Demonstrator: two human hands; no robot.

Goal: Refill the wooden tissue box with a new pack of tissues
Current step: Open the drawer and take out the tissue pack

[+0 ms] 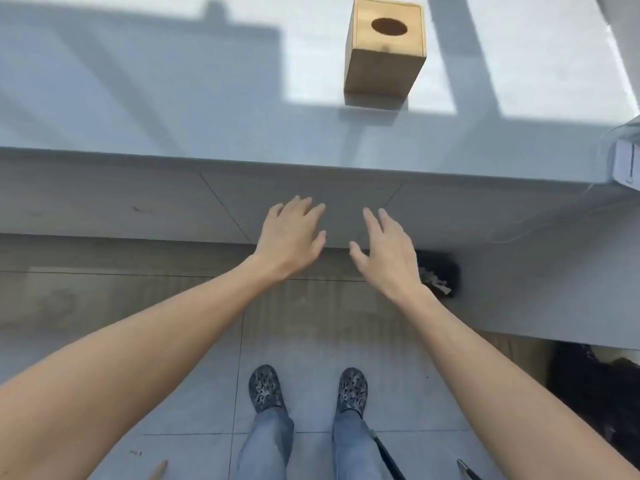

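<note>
Pale grey, glossy table (145, 98) fills the upper half of the frame, crossed by broad shadows and bright sun patches. Below its edge lies a floor (194, 393) of grey tiles. The wooden tissue box (385, 50) stands upright at upper centre-right on the table, its oval top opening dark, with no writing readable on it. The left hand (292, 235) and right hand (388, 252) hover at mid-frame, below the table edge and well apart from the box, fingers spread and empty. Patterned dark clogs (266, 393) and jeans show at bottom centre.
</note>
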